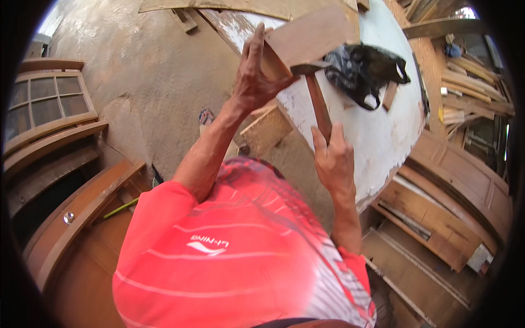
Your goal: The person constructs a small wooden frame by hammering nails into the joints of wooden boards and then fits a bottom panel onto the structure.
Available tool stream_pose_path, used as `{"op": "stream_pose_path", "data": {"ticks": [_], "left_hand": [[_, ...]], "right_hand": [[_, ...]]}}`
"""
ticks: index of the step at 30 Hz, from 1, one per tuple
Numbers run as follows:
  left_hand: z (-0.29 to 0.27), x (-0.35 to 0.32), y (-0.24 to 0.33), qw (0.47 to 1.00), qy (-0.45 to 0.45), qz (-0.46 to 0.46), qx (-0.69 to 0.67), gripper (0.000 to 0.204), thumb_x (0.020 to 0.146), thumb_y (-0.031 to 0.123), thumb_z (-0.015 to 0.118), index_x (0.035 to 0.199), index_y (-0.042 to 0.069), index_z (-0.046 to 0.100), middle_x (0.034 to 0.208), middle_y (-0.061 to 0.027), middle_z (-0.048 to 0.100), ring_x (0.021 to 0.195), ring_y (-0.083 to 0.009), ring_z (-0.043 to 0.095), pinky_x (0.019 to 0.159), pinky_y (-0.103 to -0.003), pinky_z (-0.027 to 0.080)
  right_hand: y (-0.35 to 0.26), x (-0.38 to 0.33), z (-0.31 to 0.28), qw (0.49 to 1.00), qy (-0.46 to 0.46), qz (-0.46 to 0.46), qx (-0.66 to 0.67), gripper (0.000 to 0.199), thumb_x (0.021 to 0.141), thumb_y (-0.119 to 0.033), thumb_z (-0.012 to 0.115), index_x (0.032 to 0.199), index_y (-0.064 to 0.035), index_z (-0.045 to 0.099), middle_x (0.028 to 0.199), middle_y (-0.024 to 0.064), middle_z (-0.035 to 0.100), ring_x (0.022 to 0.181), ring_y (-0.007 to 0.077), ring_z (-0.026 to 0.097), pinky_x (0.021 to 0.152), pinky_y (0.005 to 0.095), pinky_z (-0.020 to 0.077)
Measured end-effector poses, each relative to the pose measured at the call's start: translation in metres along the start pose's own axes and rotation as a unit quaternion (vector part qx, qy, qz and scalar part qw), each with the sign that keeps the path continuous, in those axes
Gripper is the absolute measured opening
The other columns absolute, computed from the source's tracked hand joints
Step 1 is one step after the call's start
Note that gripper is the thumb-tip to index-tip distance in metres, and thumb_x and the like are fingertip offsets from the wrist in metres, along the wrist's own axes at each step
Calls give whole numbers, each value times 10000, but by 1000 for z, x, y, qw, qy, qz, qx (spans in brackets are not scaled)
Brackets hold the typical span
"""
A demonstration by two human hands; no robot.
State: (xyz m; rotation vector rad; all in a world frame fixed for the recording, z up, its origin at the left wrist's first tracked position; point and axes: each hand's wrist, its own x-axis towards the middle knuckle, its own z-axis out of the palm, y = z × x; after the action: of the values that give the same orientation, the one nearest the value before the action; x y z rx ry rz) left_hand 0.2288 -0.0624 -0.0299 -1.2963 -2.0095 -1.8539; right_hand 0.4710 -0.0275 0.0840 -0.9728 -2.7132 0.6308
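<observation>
My right hand is wrapped round the wooden handle of a hammer. The hammer's dark head lies close to the lower corner of a piece made of wooden boards, which seem joined at an angle. On that piece's near left side, my left hand holds the edge, fingers stretched up along it and thumb reaching toward the hammer head. Whether a nail stands under the head cannot be made out. Beneath lies a worn white work surface, with a black plastic bag just right of the hammer.
Wooden doors and panels lean at the right, near stacked timber strips. To the left stand a paned window frame and a brown door with a round knob. A loose board lies below the work surface's edge.
</observation>
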Motion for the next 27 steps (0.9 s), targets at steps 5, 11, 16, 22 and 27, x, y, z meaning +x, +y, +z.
{"op": "stream_pose_path", "data": {"ticks": [5,11,16,22,27], "left_hand": [[-3,2,-12,998,-36,-35,-26,1397,652,447,986,1642,-11,114,1562,-233,412,1403,-402,468,1170,-490,429],[-13,7,-32,984,-115,-59,-120,802,783,394,928,1404,65,542,1280,-154,621,1221,-270,614,1033,-400,511],[-17,43,-14,945,-229,-125,-200,457,906,359,843,1177,44,652,956,-19,651,930,-110,597,803,-291,517],[-23,89,47,909,-186,-188,-323,367,1093,365,587,1161,14,670,966,3,680,895,-83,592,793,-269,511],[-28,98,58,862,-225,-246,-382,382,1132,333,501,1176,-1,680,980,8,687,883,-50,582,769,-237,505]], "right_hand": [[41,-3,30,964,91,130,214,405,1051,-377,637,1067,25,588,663,113,584,520,217,598,487,405,480],[111,-8,60,937,2,243,250,460,1029,-447,661,995,7,591,645,30,553,465,127,544,415,304,444],[112,13,50,975,42,210,61,496,994,-450,707,1114,28,644,844,109,664,718,199,670,637,350,547],[6,56,12,957,195,29,214,521,995,-375,716,1305,33,619,1167,200,682,1090,313,681,941,400,531],[-41,90,22,922,205,-13,329,422,1074,-334,605,1272,38,610,1109,147,685,1049,244,663,886,370,527]]}}
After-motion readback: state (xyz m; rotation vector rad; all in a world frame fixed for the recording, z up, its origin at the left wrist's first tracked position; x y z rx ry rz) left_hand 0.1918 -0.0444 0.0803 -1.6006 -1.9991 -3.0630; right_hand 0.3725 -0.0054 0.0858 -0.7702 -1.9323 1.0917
